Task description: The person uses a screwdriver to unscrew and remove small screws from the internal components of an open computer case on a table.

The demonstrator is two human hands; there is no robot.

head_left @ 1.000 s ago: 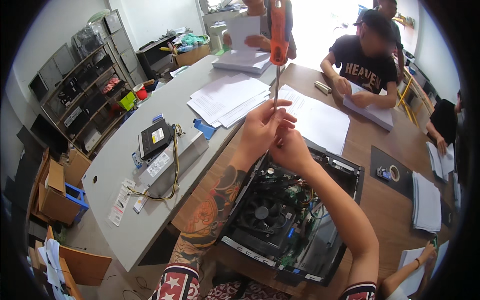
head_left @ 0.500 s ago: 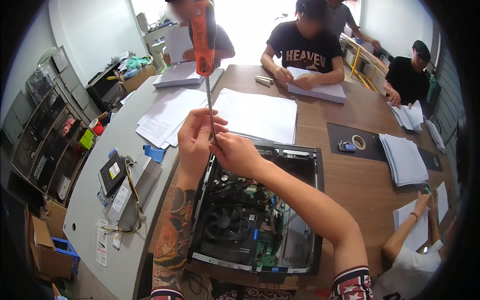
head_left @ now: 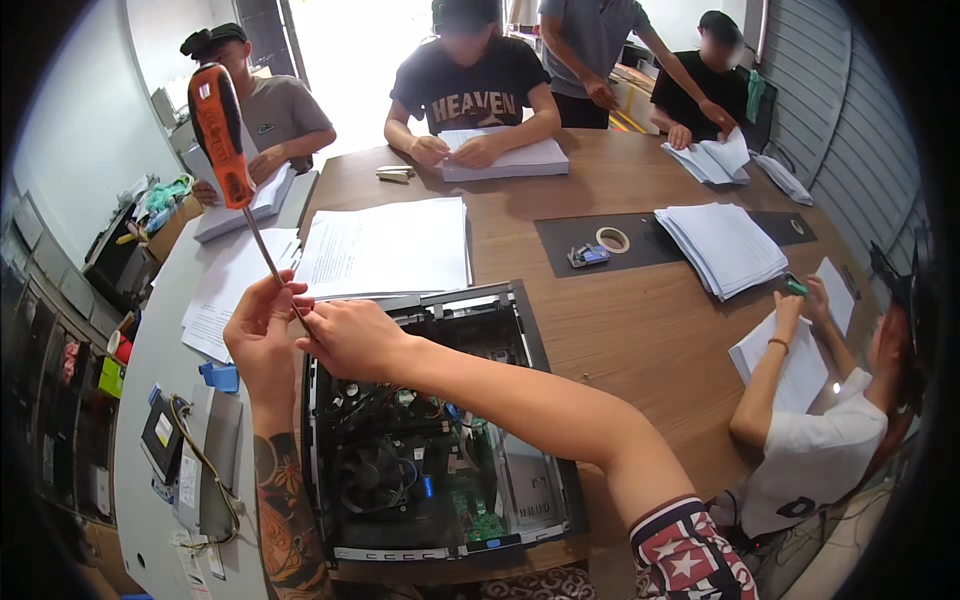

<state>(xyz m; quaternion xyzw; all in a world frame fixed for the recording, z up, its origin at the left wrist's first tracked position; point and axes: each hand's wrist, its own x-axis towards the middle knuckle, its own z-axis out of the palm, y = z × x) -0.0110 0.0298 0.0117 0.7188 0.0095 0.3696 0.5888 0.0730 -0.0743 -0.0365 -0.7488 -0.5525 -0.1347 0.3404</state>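
A screwdriver (head_left: pixel 222 140) with an orange and black handle points upward, its metal shaft slanting down between my hands. My left hand (head_left: pixel 262 325) has its fingers closed around the lower shaft. Right beside it, my right hand (head_left: pixel 352 338) pinches at the shaft's lower end; whatever small thing its fingertips hold there is hidden. Both hands are above the far left corner of an opened computer case (head_left: pixel 548 440), which lies flat on the table. Inside the case are a black fan (head_left: pixel 372 478), cables and a green circuit board (head_left: pixel 482 520).
Left of the case lie a metal power supply with wires (head_left: pixel 212 470) and a blue plastic piece (head_left: pixel 220 377). Beyond it are paper sheets (head_left: pixel 385 245). A tape roll (head_left: pixel 612 240) and a paper stack (head_left: pixel 720 250) lie rightward. Several people handle papers around the table (head_left: pixel 620 330).
The view has swung to the right, so the case and table things sit farther left. The screwdriver now leans more to the left; both hands keep their grip near its lower end.
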